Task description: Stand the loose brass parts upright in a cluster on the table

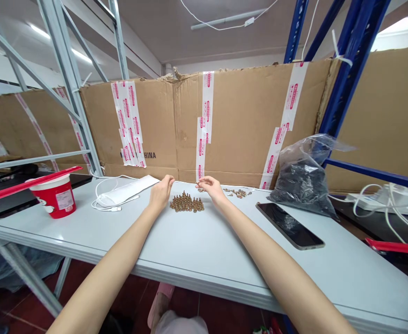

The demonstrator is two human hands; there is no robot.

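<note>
Many small brass-coloured screws (186,203) stand on their heads, points up, in a tight cluster on the grey table. Just left of the cluster, my left hand (161,192) is raised with its fingertips pinched together; whatever they hold, if anything, is hidden. On the other side, my right hand (212,189) pinches a small brownish screw at its fingertips, above the table and slightly behind the cluster. More loose screws (240,193) lie scattered beyond my right hand, a few of them partly behind its fingers.
A black phone (290,225) lies at the right, before a clear plastic bag of dark material (303,185). To the left are a white cable (101,197), a flat white packet (129,191) and a red cup (55,197). A cardboard wall (243,125) closes the table's back.
</note>
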